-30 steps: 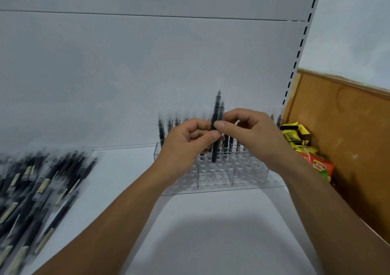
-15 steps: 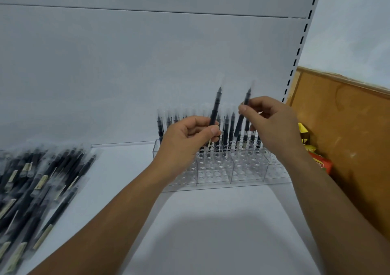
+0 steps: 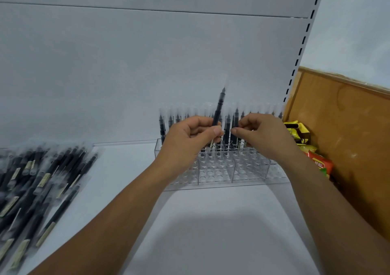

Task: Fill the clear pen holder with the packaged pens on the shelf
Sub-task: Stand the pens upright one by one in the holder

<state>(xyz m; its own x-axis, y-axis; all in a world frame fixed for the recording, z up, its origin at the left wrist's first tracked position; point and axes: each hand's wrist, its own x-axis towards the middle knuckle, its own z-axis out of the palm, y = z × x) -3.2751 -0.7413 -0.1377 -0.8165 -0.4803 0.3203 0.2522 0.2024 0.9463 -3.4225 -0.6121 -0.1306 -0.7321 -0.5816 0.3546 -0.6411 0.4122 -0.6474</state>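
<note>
A: Pen (image 3: 218, 108) pinched upright in the left hand (image 3: 190, 139), centre frame, above the clear pen holder (image 3: 221, 169).

B: Right hand (image 3: 261, 135) pinches another pen (image 3: 234, 124) seated in the back row. Risk: a miss at those tight holes could topple neighbours. Loose pile (image 3: 38, 179) waits lower left.

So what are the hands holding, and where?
The left hand pinches a packaged pen by its lower half. Whether the right hand holds anything is unclear.

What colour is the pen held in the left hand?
Black pen, seen in the head view.
</note>
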